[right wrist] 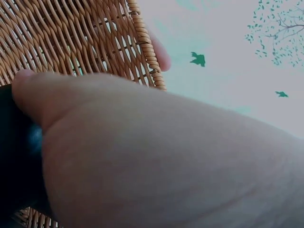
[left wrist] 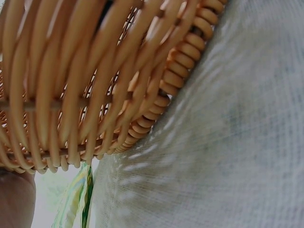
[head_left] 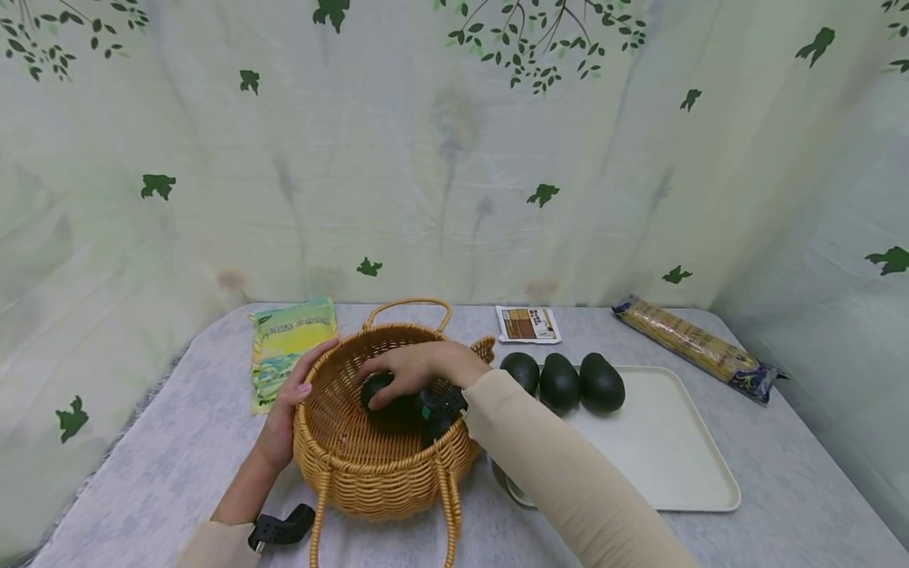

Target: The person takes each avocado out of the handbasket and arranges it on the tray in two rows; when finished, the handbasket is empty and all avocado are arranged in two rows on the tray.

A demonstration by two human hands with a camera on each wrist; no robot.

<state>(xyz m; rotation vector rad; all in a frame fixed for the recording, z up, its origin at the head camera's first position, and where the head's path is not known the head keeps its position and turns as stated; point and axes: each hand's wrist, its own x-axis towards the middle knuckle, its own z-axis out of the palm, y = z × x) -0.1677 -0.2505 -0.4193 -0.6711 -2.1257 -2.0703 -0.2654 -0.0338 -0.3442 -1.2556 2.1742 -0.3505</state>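
Inside the wicker basket (head_left: pixel 383 497), near its right wall, the right hand (head_left: pixel 419 367) grasps a dark avocado (head_left: pixel 375 386) with curled fingers. At the basket's left side, the left hand (head_left: pixel 286 406) grips the wall between thumb and fingers. Three more avocados (head_left: pixel 560 384) rest at the far edge of a white tray (head_left: pixel 656 446).

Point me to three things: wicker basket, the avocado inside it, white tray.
Wicker basket (head_left: pixel 383 495): head view, on the front outer wall.
Avocado (head_left: pixel 370 390): head view, on its exposed side, beside the right hand (head_left: pixel 415 368).
White tray (head_left: pixel 660 450): head view, on its bare flat surface.
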